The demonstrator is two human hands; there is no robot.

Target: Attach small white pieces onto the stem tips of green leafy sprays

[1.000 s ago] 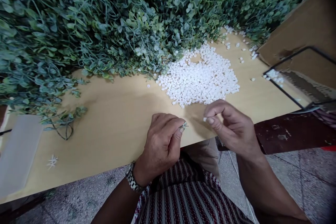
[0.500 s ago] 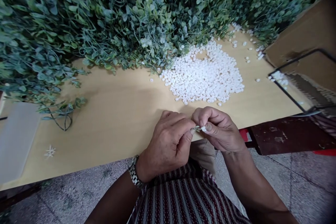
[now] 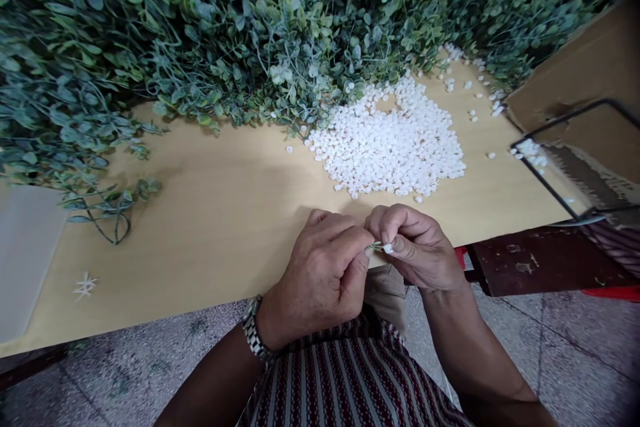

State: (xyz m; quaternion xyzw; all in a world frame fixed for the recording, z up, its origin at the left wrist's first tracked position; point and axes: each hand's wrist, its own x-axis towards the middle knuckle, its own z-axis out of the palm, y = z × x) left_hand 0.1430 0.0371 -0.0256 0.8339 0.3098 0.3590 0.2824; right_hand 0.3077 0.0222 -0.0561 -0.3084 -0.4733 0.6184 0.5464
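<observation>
Both pinch: the left hand (image 3: pixel 323 270) a sprig (image 3: pixel 376 246), mostly hidden; the right hand (image 3: pixel 423 250) a white bead (image 3: pixel 388 249), perhaps touching it.

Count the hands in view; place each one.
2: the left hand, just below centre, pinching a green sprig; the right hand, beside it, pinching a small white piece. No others show.

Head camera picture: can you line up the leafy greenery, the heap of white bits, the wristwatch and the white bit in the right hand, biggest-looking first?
1. Leafy greenery
2. Heap of white bits
3. Wristwatch
4. White bit pinched in the right hand
</observation>
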